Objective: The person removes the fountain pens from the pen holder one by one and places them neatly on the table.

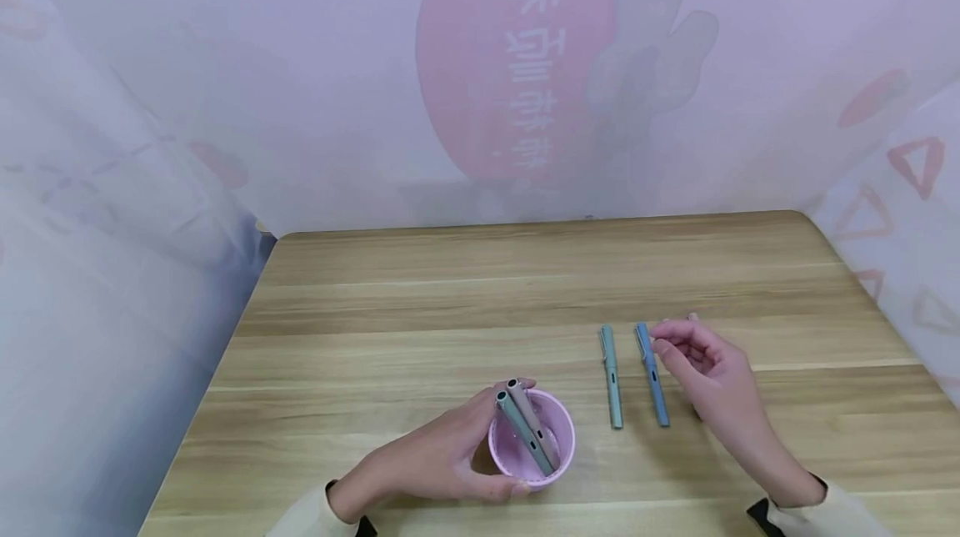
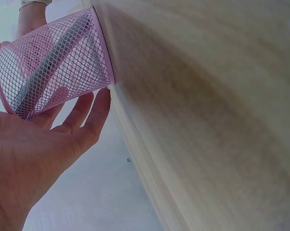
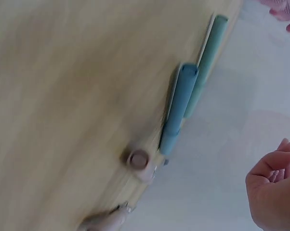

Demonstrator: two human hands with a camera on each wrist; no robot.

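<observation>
Head view: pink mesh cup is standing on the wooden table, holding two pens, grey and brownish, both leaning; left hand is wrapping round the cup's side. Left wrist view is showing the mesh and the fingers curving against it. Right hand, fingers loosely curled and holding nothing, is hovering just beside the blue pen, with the green pen lying parallel between it and the cup.
</observation>
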